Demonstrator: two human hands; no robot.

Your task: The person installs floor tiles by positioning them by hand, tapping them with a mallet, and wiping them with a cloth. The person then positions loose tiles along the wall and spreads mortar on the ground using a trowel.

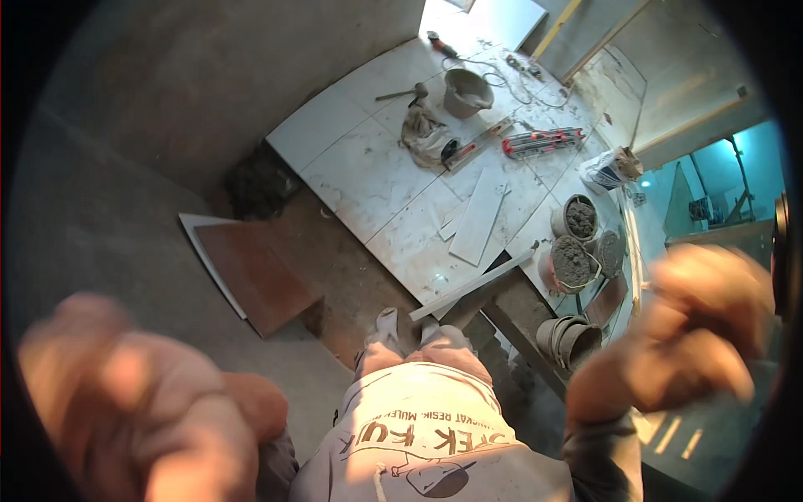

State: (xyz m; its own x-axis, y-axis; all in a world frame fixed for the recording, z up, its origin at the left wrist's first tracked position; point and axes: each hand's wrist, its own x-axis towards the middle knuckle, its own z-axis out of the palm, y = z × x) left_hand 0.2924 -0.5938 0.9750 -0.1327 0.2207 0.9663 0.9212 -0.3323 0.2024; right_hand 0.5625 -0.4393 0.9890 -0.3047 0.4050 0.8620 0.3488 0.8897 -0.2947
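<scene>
My left hand (pixel 155 402) is raised close to the camera at the lower left, smeared by motion. On the right side my right hand (pixel 698 322) is also lifted, its bent fingers blurred. I make out nothing held in either one, and neither touches a thing that shows. Below my right hand, nearest to it, are stacked buckets (pixel 569 341) lying tilted. Beyond them stand a pail of grey mortar (pixel 572 266) and a second mortar-filled bucket (pixel 579 217). A brown tile (pixel 255 272) leans inward of my left hand.
White floor tiles (pixel 343 180) carry a grey bucket (pixel 467 94), a hammer (pixel 403 93), a red-and-grey tile cutter (pixel 544 142), an angle grinder (pixel 441 44) with its cord, and cut tile strips (pixel 481 219). A long pale strip (pixel 473 283) crosses the tile edge. A bare wall (pixel 251 75) rises left.
</scene>
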